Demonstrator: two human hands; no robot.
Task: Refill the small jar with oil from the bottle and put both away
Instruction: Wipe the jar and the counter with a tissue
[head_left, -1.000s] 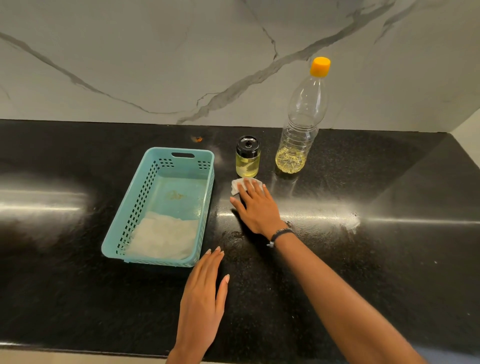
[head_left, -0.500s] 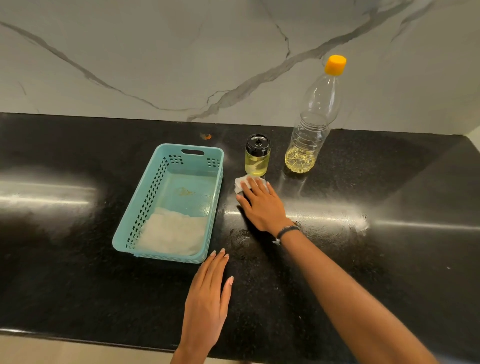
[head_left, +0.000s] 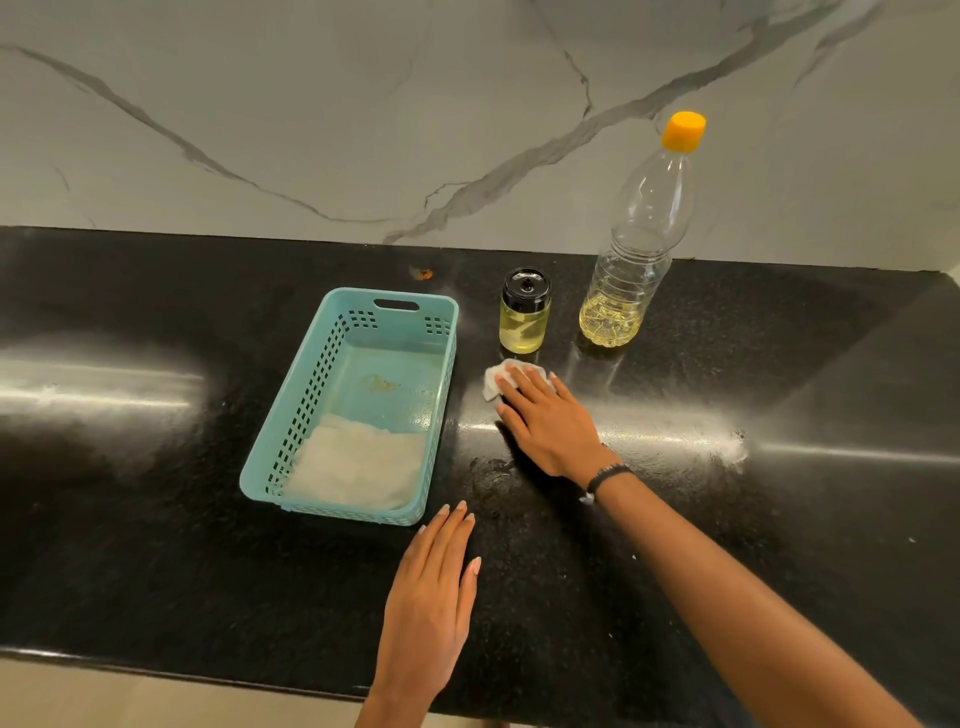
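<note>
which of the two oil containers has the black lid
The small jar, standing between the teal basket and the tall bottle; the bottle's cap is orange.

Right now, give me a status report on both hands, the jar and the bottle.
Left hand flat on counter, idle. Right hand pressing tissue before capped small jar. Bottle capped, upright beside it. Basket holds neither; nothing blocking.

A single head-worn wide-angle view looks forward and down from the near edge of a black worktop (head_left: 156, 571), close above it, facing a marbled wall (head_left: 311, 104) that rises behind the worktop's far edge.
</note>
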